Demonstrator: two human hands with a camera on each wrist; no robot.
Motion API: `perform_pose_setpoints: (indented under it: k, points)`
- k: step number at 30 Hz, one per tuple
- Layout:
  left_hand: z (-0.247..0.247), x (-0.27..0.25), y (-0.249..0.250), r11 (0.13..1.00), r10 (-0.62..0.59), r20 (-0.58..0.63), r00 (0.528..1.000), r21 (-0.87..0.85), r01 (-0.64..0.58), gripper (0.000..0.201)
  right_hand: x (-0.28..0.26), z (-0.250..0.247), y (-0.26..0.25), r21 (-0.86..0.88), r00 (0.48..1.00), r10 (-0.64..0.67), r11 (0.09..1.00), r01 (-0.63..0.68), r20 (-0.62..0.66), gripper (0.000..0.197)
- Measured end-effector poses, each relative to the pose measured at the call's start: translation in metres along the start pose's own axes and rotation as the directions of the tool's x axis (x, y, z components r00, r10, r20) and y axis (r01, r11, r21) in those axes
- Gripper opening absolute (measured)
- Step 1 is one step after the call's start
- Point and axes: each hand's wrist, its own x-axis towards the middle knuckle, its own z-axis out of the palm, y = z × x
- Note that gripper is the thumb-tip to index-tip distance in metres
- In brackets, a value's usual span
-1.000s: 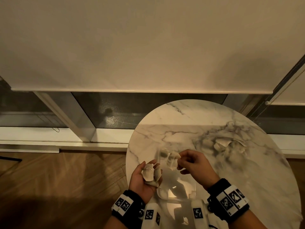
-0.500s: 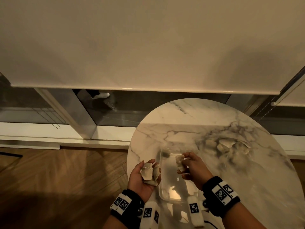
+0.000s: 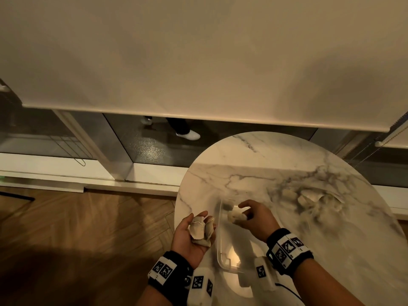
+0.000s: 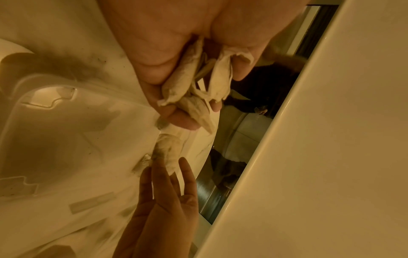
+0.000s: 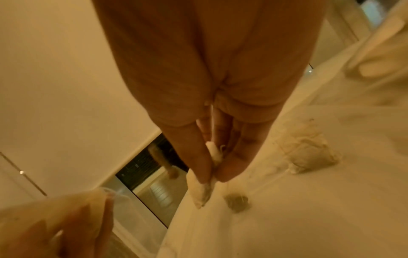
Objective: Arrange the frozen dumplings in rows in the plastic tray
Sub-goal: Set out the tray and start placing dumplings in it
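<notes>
My left hand point(image 3: 199, 220) hovers palm up off the table's left edge, its fingers curled round several pale frozen dumplings point(image 3: 199, 230); the left wrist view shows those dumplings point(image 4: 194, 83) in the palm. A clear plastic tray point(image 3: 218, 250) lies on the table between my hands. Over the tray's far end, my right hand point(image 3: 244, 209) pinches one dumpling point(image 3: 237, 216) between thumb and fingers. That dumpling point(image 5: 202, 188) points down at the tray floor. Another dumpling point(image 5: 309, 153) lies just right of it; whether it is inside the tray is unclear.
The round marble table point(image 3: 276, 155) holds a loose pile of dumplings point(image 3: 309, 199) at the right. Its left edge drops to a wooden floor point(image 3: 77, 228). Behind it are a low window and a drawn blind point(image 3: 198, 51). A person's shoe point(image 3: 188, 135) shows outside.
My right hand has carried its dumpling down and towards the tray's far end. The left hand has kept its handful and stayed put. A person's feet have come into view behind the window.
</notes>
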Motion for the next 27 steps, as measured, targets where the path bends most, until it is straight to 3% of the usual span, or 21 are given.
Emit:
perform_pose_setpoints:
  k: [8, 14, 17, 20, 23, 27]
  points:
    - [-0.007, 0.006, 0.005, 1.000, -0.006, -0.016, 1.000, -0.003, 0.006, 0.036, 0.008, 0.002, 0.005, 0.046, 0.999, 0.033, 0.998, -0.033, 0.015, 0.021]
    - [-0.009, 0.009, 0.007, 1.000, -0.016, -0.014, 1.000, -0.007, 0.016, 0.035, 0.005, 0.002, 0.005, 0.432, 0.997, 0.062, 0.899, -0.075, 0.045, 0.023]
    - [-0.012, 0.011, 0.007, 1.000, -0.027, -0.026, 0.999, 0.011, 0.028, 0.035, 0.004, 0.002, 0.003, 0.506, 0.999, 0.026, 0.862, -0.041, 0.037, 0.022]
    - [-0.009, 0.011, 0.007, 0.999, -0.037, -0.030, 0.999, 0.010, 0.037, 0.035, 0.008, 0.001, 0.006, 0.382, 1.000, -0.001, 0.924, -0.007, 0.020, 0.018]
    - [-0.005, 0.011, 0.006, 0.999, -0.034, -0.048, 0.998, -0.007, 0.034, 0.035, 0.017, 0.002, 0.013, 0.154, 1.000, -0.027, 0.988, 0.027, -0.004, 0.010]
    - [-0.004, 0.007, 0.006, 0.999, -0.036, -0.053, 0.998, 0.008, 0.037, 0.035, 0.027, 0.003, 0.016, -0.206, 0.991, -0.131, 0.971, 0.125, -0.017, 0.014]
